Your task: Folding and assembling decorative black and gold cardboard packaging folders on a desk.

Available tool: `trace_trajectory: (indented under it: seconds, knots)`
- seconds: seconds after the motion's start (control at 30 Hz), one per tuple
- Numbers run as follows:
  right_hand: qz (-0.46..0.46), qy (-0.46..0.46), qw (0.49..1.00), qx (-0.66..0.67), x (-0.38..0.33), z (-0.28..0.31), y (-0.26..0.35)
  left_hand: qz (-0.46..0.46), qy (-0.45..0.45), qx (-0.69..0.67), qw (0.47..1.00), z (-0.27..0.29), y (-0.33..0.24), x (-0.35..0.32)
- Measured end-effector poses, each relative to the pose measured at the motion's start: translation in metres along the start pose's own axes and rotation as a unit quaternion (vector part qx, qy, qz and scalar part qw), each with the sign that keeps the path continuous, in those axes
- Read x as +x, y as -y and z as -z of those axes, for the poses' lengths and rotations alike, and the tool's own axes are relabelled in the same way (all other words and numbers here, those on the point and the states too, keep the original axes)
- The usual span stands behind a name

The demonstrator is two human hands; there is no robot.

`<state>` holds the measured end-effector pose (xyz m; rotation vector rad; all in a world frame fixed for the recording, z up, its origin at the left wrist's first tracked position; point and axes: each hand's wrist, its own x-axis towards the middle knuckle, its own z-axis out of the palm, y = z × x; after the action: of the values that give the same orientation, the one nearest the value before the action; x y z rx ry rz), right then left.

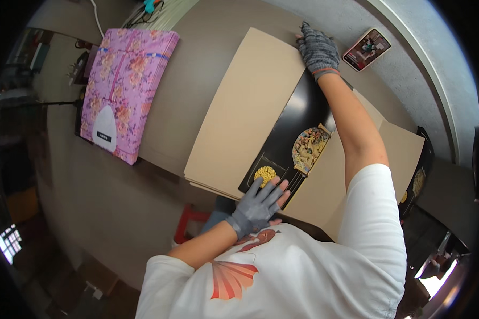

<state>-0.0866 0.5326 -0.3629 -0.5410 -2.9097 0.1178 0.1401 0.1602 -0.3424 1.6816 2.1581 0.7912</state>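
A long glossy black panel (298, 111) lies between tan card sheets on the table. It carries a colourful fan-shaped picture (310, 149) and a round gold motif (265, 175). My left hand (256, 208), in a grey glove that leaves the fingertips bare, rests flat with spread fingers on the panel's near end. At the far end of the panel is my right hand (319, 49) in a dark grey knitted glove, back upward, with fingers reaching past the far edge of the card. A wide tan card (250, 101) lies along the panel's left side; another tan card (324, 196) is on its right.
To the left, a stack of purple floral folded pieces (125, 85) bears a white rounded label. A phone (366, 49) with a lit screen lies beyond my right hand, near the pale wall. Another black printed panel (418, 181) shows at the right. A red stool (189, 223) stands below the table edge.
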Motion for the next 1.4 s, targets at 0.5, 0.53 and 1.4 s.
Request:
trace_trajectory:
  seconds: [0.5, 0.53, 1.4]
  knots:
    - [0.51, 0.094, 0.817, 0.252, -0.27, 0.016, 0.218, 0.023, -0.002, -0.034, 0.999, -0.028, -0.01, -0.009]
    - [0.531, 0.135, 0.8, 0.242, -0.272, 0.026, 0.223, 0.006, -0.003, -0.047, 0.999, -0.02, -0.008, -0.001]
    - [-0.047, 0.026, 0.988, 0.145, -0.361, 0.169, 0.036, -0.073, 0.146, 0.15, 0.975, 0.052, 0.062, 0.125]
